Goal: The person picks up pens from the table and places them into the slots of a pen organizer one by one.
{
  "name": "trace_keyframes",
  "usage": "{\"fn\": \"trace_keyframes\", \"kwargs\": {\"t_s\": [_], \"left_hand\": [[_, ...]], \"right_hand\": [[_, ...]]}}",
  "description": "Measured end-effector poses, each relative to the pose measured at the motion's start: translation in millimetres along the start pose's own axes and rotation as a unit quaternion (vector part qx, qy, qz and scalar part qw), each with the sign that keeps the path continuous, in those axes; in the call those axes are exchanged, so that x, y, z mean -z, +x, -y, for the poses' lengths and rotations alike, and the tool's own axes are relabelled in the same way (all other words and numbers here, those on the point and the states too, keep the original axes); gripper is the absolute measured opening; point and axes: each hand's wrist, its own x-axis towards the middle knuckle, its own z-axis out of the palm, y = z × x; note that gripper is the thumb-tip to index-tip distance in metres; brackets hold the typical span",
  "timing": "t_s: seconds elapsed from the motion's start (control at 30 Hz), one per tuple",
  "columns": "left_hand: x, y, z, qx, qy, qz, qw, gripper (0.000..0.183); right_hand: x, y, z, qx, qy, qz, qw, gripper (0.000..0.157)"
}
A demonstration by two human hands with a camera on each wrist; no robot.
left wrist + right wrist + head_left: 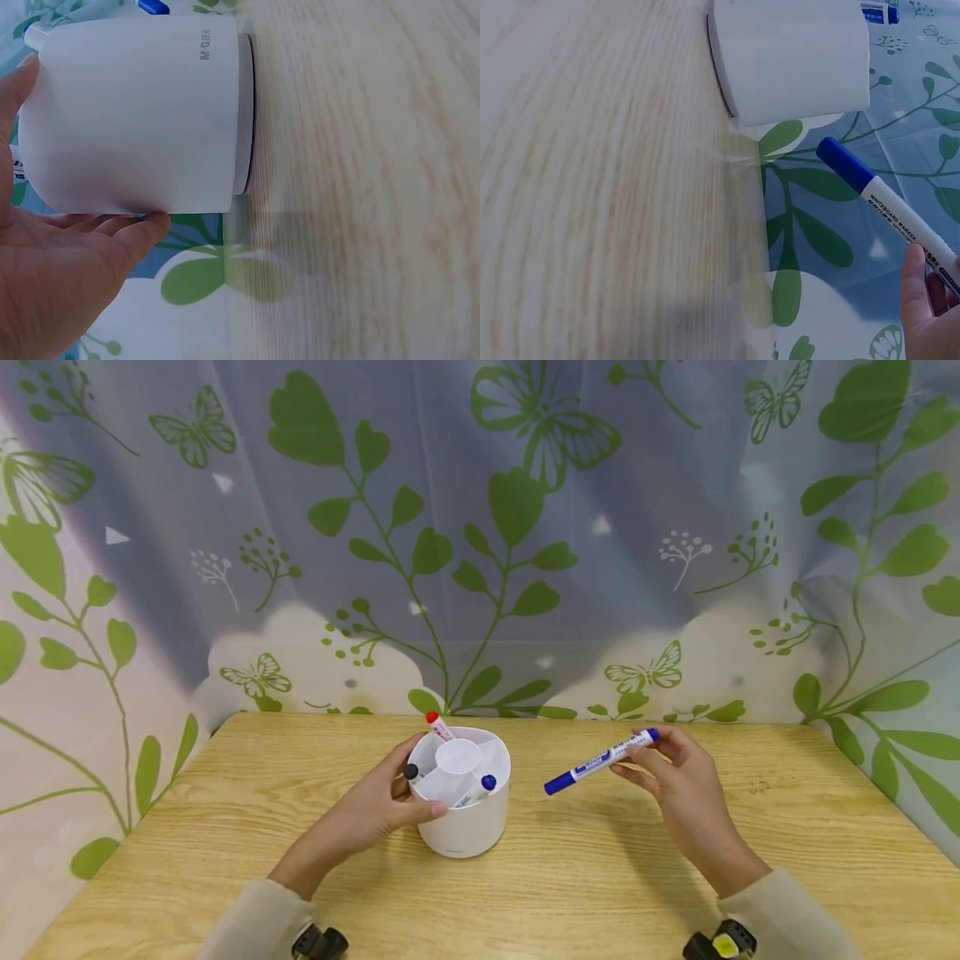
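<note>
A white round pen holder (463, 831) with several compartments stands upright on the wooden table. My left hand (371, 802) grips its left side, thumb at the front rim and fingers round the back; the left wrist view shows the palm (64, 281) beside its wall. Inside lean a red-ended marker (437, 724), a black-ended marker (412, 772) and a blue-ended marker (480, 789). To the right of the holder, my right hand (686, 789) pinches a blue whiteboard marker (600, 762) above the table, its blue cap (844, 163) pointing toward the holder.
The wooden table (577, 893) reaches back to a curtain (450, 568) printed with green leaves and butterflies, which also hangs along both sides. Each wrist carries a small dark camera mount, such as the left one (318, 941).
</note>
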Motion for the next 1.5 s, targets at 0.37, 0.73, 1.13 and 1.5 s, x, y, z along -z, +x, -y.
{"fn": "trace_keyframes", "kwargs": {"t_s": [0.37,0.73,1.13,1.5], "left_hand": [[10.1,-2.2,1.0,-0.004,-0.019,0.031,0.9993,0.096],[19.9,-5.5,-0.5,0.009,-0.001,0.040,0.9992,0.095],[21.7,-6.0,-1.2,0.010,-0.009,0.048,0.9988,0.094],[24.6,-7.0,-4.1,-0.009,0.003,0.058,0.9982,0.086]], "right_hand": [[-17.8,-0.4,13.6,0.027,0.040,0.024,0.999,0.029],[-42.5,2.5,28.1,0.049,0.062,0.049,0.996,0.025],[-71.3,10.4,24.8,0.032,0.020,0.064,0.997,0.023],[-92.6,13.9,21.7,0.026,-0.045,0.077,0.996,0.030]]}}
